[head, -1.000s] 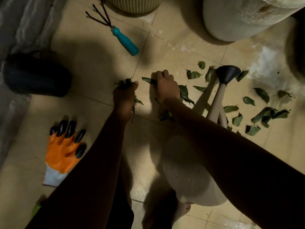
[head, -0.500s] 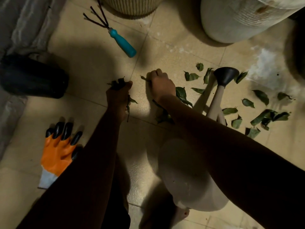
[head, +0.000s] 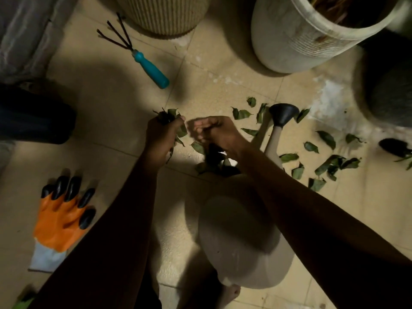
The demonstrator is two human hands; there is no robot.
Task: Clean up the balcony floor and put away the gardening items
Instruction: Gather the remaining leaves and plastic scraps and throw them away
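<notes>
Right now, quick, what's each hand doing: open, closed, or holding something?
Left hand: closed around a leaf bunch.
Right hand: fingers curled, apparently gripping leaves that hang under the palm; the grip is partly hidden.

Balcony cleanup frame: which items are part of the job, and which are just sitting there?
Job:
- bunch of leaves, gripped in the left hand
- right hand beside it, contents unclear
- scattered leaves
- teal-handled hand rake
- orange glove
- watering can

Lying about:
- ribbed planter
- white pot
- black object, far left
</notes>
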